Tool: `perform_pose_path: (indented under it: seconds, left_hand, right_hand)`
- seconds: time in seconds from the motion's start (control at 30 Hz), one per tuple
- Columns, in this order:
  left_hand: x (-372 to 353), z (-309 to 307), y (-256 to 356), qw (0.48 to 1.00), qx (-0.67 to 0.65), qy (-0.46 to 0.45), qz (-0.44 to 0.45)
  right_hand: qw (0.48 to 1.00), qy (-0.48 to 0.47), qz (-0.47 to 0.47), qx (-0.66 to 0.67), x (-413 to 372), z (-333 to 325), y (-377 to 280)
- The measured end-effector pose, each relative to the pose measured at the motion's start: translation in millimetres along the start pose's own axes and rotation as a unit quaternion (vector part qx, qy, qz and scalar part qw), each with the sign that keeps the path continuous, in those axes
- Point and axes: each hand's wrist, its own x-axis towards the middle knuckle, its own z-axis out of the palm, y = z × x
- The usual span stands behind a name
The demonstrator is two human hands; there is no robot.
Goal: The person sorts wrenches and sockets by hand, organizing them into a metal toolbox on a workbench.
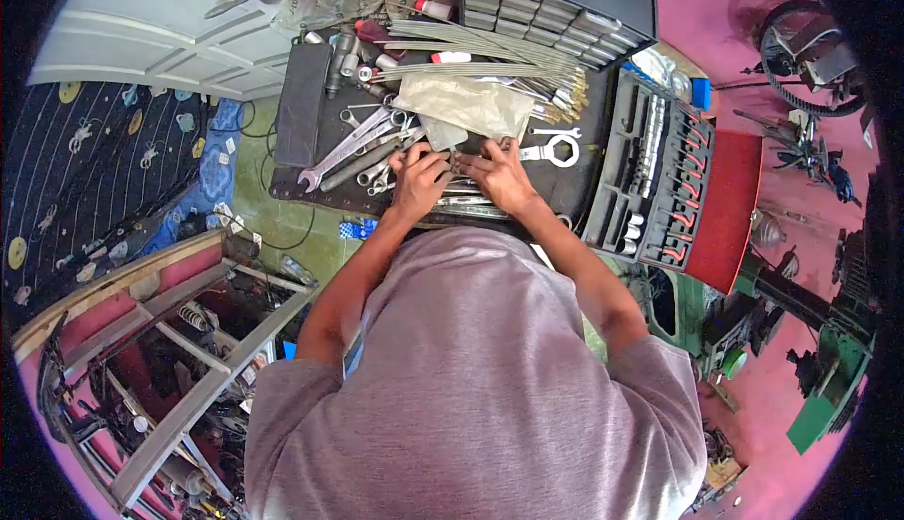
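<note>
My left hand (420,181) and my right hand (499,177) are close together near the front of the dark bench top, fingers curled and pinched inward. Whatever sits between the fingertips is too small and covered to name. Just beyond the hands lies a crumpled, pale plastic bag (463,104). Left of my left hand, several combination wrenches (350,151) lie in a pile. A large ring wrench (556,151) is close to the right of my right hand, with a small open-end wrench (556,132) above it. Long shiny tools (471,207) lie below both hands.
A bundle of thin metal rods (490,49) crosses the back of the bench, near several sockets (345,56). A small-drawer cabinet (560,11) stands behind. On the right is an open tool case (650,171) with a red lid (730,209). A metal frame (188,350) stands lower left.
</note>
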Motion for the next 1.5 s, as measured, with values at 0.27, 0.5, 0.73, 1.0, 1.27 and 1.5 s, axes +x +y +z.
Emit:
perform_pose_path:
  seconds: [0.27,0.5,0.73,1.0,1.27,1.5]
  left_hand:
    - [1.9,-0.8,5.0,1.000,-0.012,-0.027,-0.001]
    - [1.2,-1.5,4.3,0.999,0.010,-0.031,0.010]
    - [0.2,6.6,-0.8,0.999,-0.012,-0.033,0.010]
    - [-1.8,3.8,0.3,0.999,-0.005,-0.030,0.014]
    - [-1.5,7.0,-0.5,1.000,-0.005,-0.020,0.018]
    - [0.8,3.0,4.3,1.000,0.006,-0.021,0.010]
  right_hand:
    - [0.995,-0.077,0.003,-0.060,-20.1,-12.4,20.7]
    - [0.993,-0.067,0.062,-0.072,-34.6,-26.7,30.7]
    - [0.997,-0.028,0.068,-0.008,-4.5,-10.4,3.2]
    - [0.994,-0.056,0.070,-0.058,-16.5,-21.0,23.6]
    - [0.998,-0.038,0.046,-0.037,-5.3,-0.9,4.7]
    - [0.988,-0.100,0.101,-0.066,-47.3,-40.5,45.9]
